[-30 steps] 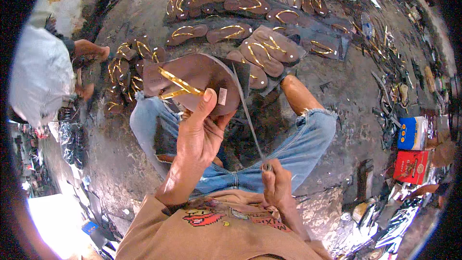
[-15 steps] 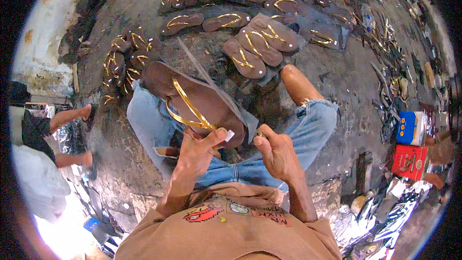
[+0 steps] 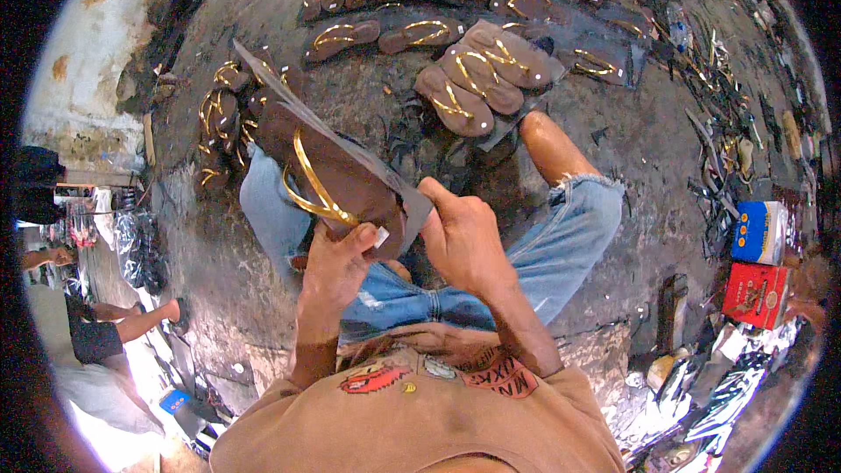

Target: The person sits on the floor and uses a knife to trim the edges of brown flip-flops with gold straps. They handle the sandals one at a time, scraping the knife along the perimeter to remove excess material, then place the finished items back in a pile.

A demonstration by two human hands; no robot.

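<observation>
Centre of frame: left hand (image 3: 337,258) clamped on heel end of brown flat sandal with golden metallic straps (image 3: 337,184), sandal tilted up toward upper left above denim-clad lap. Right hand (image 3: 460,236) closed, pinching lower end of long thin grey strip (image 3: 324,136) lying along sandal's edge. Rows of matching brown sandals (image 3: 464,92) on dusty floor (image 3: 648,149) across top; red and blue boxes (image 3: 758,267) at right edge
</observation>
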